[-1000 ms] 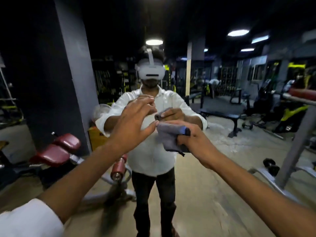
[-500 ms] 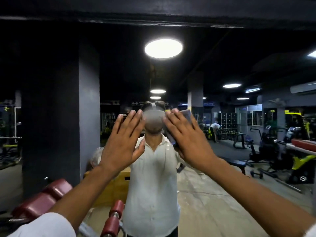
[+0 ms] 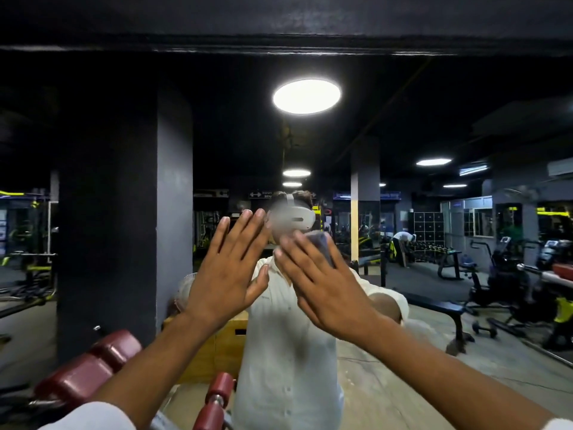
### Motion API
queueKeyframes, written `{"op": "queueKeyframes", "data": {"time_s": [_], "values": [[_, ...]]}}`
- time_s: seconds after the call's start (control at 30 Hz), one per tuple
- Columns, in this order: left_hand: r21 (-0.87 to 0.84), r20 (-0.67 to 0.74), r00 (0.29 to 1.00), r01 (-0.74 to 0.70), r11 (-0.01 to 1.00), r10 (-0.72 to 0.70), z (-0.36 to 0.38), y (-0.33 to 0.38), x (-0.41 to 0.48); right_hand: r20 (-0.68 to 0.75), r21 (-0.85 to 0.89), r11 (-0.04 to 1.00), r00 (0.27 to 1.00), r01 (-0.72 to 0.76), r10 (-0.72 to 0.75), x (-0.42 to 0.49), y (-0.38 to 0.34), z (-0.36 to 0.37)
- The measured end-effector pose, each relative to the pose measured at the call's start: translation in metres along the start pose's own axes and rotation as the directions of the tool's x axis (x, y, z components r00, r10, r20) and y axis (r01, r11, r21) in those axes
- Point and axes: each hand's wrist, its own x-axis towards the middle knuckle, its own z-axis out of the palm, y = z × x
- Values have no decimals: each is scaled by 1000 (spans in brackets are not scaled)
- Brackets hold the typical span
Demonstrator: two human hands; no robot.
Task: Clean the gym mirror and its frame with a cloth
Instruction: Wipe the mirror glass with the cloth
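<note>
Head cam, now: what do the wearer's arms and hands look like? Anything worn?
Left hand and right hand are bare: no gloves, rings or watch visible. The white left sleeve ends well above the wrist; only a white edge of the right sleeve shows.

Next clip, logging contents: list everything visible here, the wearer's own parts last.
mirror: one, fills the view, reflecting the gym
frame: one, dark, band along the top
cloth: one, grey-blue, centre, against the glass
ceiling lights: several, white, reflected above
pillar: one, dark grey, reflected left
padded rollers: several, maroon, bottom left
box: one, yellow, lower centre
bench: one, black, reflected right
reflected person: one, white shirt, centre
left hand: one, flat, raised left of the cloth
right hand: one, fingers straight, pressing the cloth
</note>
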Motion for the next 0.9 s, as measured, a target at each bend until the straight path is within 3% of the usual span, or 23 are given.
{"op": "queueKeyframes", "data": {"time_s": [0.07,0.2,0.3,0.37,0.47,0.6,0.67,0.73,0.8,0.87,0.9], "values": [[18,0,1000,-4,1000,4,2,2,-3,-10,-35,998,998,59,-59,1,17,-5],[32,-15,1000,-28,999,28,6,5,-11,-111,127,964,963,-232,247,18,35,-17],[9,-24,999,-23,1000,24,6,9,-17,-134,246,931,942,-269,308,15,15,-12],[-7,-4,1000,-14,1000,14,5,14,-26,-108,244,951,969,-190,221,-2,-6,-2],[-17,26,1000,11,1000,-10,6,21,-43,16,172,985,999,32,-35,-51,-43,19],[-2,73,997,39,999,-39,3,27,-51,153,113,928,916,356,-370,-116,-66,38],[1,93,994,54,999,-54,2,32,-55,191,85,902,881,424,-432,-118,-53,37],[2,102,993,66,998,-66,4,34,-59,171,70,941,925,332,-339,-103,-37,28],[8,97,994,49,999,-50,7,34,-63,120,77,987,982,140,-149,-91,-28,19],[-21,76,995,-63,998,64,10,34,-70,92,109,994,996,0,-10,-94,-37,15],[-50,65,988,-135,990,139,11,35,-75,93,121,993,995,9,-21,-104,-47,22]]}}
